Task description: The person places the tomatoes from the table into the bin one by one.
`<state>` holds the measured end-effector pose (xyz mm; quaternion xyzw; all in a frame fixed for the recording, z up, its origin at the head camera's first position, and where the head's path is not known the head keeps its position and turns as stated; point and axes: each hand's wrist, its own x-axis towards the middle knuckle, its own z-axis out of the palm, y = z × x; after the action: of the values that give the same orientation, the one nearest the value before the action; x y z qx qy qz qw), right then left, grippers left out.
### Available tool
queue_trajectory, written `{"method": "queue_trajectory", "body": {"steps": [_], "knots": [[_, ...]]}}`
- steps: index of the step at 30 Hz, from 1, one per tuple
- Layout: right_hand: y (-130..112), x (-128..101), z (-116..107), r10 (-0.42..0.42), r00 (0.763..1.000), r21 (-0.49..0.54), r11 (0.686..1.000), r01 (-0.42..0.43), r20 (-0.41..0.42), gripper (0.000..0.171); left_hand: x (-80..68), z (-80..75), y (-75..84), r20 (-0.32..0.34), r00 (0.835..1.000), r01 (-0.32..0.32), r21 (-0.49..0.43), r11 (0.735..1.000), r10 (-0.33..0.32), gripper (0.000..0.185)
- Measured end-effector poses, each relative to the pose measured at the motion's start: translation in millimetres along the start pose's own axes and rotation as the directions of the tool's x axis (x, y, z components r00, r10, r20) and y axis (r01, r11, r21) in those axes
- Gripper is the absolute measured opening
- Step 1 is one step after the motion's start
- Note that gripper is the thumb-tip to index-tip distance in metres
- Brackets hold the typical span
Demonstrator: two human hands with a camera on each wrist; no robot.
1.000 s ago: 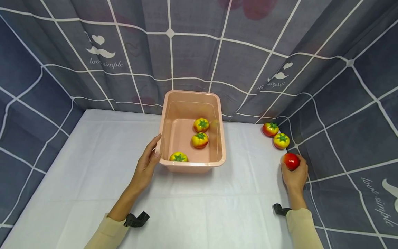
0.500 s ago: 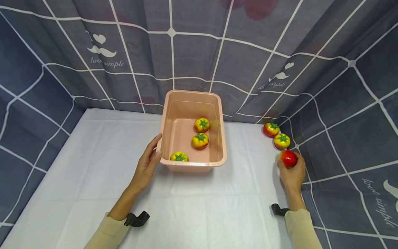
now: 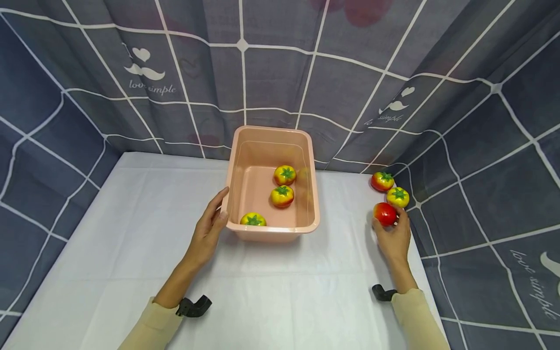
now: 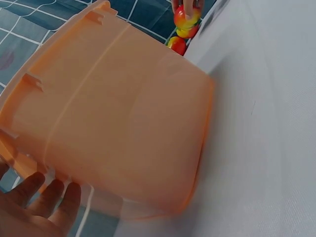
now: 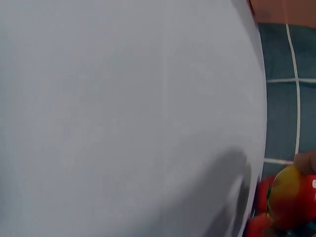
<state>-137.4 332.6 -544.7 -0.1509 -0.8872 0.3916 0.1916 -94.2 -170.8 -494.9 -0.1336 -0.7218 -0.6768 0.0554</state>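
Note:
A pinkish-tan plastic bin [image 3: 273, 235] stands on the white-covered table with three red-and-yellow toy tomatoes [image 3: 282, 196] inside. My left hand [image 3: 209, 228] touches the bin's left side, its fingertips right at the rim; in the left wrist view its fingers [image 4: 48, 195] lie against the outer wall. At the table's right side my right hand [image 3: 394, 237] holds a tomato [image 3: 385, 214] between thumb and fingers, red side up. That tomato [image 5: 289, 195] shows yellow and red at the lower right of the right wrist view. Just beyond it sit two more tomatoes, one red-yellow [image 3: 382, 181], one mostly yellow [image 3: 397, 197].
White cloth [image 3: 271, 301] covers the table. A dark curtain [image 3: 280, 78] with white grid lines rises behind the table and along both sides. Black mounts [image 3: 194, 306] sit at both wrists. Between the bin and the right hand lies a stretch of cloth.
My right hand, with the tomato in it, has moved left and slightly away from me. The left hand and the bin have stayed where they were.

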Motion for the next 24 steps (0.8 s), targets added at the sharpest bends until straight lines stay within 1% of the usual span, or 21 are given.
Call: {"method": "queue_trajectory", "body": {"steps": [4, 10, 16, 19, 24], "knots": [[-8, -5, 9, -0.034, 0.999, 0.022, 0.999, 0.033, 0.039, 0.072, -0.1, -0.1, -0.4, -0.002, 1.0, 0.001, 0.0, 1.0, -0.001, 0.058], [-20, -12, 24, -0.032, 0.994, 0.011, 0.999, 0.031, 0.106, 0.074, 0.0, -0.4, -0.3, 0.002, 1.0, 0.002, -0.008, 1.0, -0.002, 0.058], [-34, -19, 36, -0.086, 0.986, 0.075, 0.994, 0.076, 0.142, 0.074, 0.0, -0.4, -0.2, 0.0, 1.0, 0.0, -0.003, 1.0, 0.0, 0.058], [-41, -20, 40, -0.102, 0.982, 0.096, 0.992, 0.088, 0.156, 0.074, -0.4, -0.2, -0.8, 0.002, 1.0, 0.0, 0.0, 1.0, 0.0, 0.058], [-56, -19, 41, -0.121, 0.974, 0.093, 0.99, 0.105, 0.19, 0.077, -1.0, -0.3, -2.4, 0.005, 1.0, -0.01, 0.0, 1.0, 0.01, 0.058]]}}
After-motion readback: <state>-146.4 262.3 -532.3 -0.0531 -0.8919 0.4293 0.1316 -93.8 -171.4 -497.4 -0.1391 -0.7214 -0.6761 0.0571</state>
